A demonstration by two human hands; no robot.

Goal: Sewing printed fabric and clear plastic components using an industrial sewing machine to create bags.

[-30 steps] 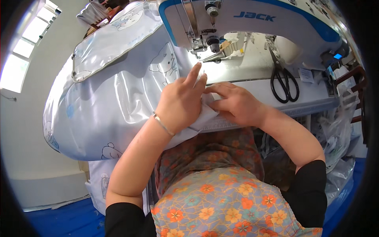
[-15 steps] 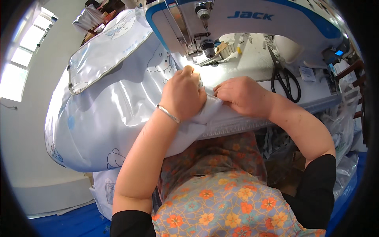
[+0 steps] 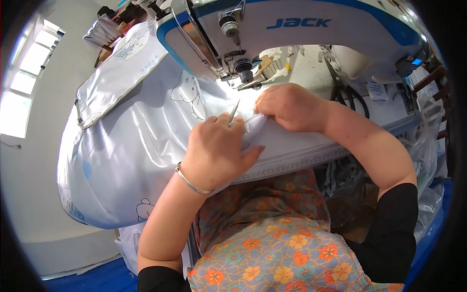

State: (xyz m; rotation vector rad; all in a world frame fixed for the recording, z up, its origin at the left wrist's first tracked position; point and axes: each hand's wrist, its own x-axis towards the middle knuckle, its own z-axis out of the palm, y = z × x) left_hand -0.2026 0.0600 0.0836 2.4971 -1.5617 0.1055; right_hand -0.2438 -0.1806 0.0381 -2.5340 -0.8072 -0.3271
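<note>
A large piece of glossy white-blue fabric (image 3: 116, 160), printed with cartoon bears, is spread over the left of the sewing table. My left hand (image 3: 214, 148), wearing a silver bangle, rests on its gathered part with the thumb apart. Between its fingers juts a slim, pointed metal tool (image 3: 234, 113); its exact kind is unclear. Close to the needle area, my right hand (image 3: 290, 108) pinches the fabric's edge, its fingertips partly hidden. The sewing machine (image 3: 292, 31) stands just beyond both hands, its lamp lighting the work brightly.
Black-handled scissors (image 3: 351, 97) lie on the table right of my right hand, near a small white label (image 3: 377, 91). A ruler strip (image 3: 292, 158) runs along the table's front edge. Clear plastic bags (image 3: 423, 146) hang at the right. Cluttered things stand at the far left.
My left hand has drawn back toward me and its thumb has spread, baring the pointed tool. My right hand has shifted slightly left and away from me. The whole view has shifted a little.
</note>
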